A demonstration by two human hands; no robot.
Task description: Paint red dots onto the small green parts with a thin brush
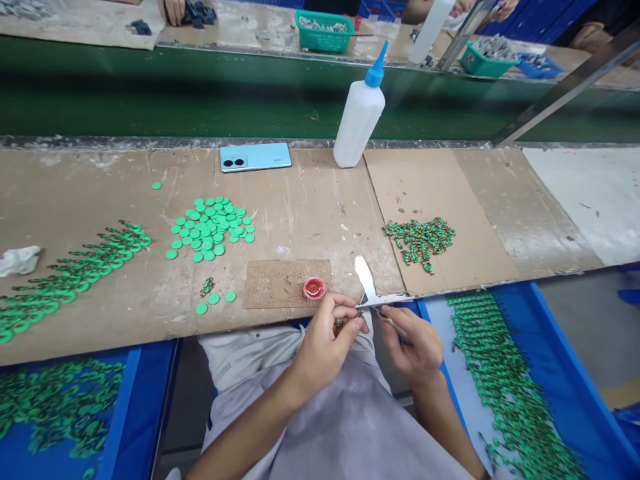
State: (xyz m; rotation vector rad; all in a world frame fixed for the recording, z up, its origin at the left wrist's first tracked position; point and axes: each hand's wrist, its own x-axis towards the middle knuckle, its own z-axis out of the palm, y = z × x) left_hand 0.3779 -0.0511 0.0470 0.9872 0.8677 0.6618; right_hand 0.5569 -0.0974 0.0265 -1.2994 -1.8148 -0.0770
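Observation:
My left hand [333,333] is closed, thumb and fingers pinching a small green-and-dark piece [339,323] mostly hidden by the fingers. Close beside it, my right hand [413,340] is wrapped round a thin metal tool [395,325], its tip toward the left fingers; its exact kind is unclear. Both hands are just off the table's front edge, above my lap. Just beyond them is a white paper-like strip [367,277] at the edge. A small red dish of liquid [314,288] sits on a brown board [273,285] left of the hands.
Green discs [210,227] lie scattered left of centre. Rows of small figures on discs [85,273] stand farther left. Loose small figures [423,240] are heaped right. A squeeze bottle [359,123] and phone [255,157] are behind. Blue trays [565,353] flank my lap.

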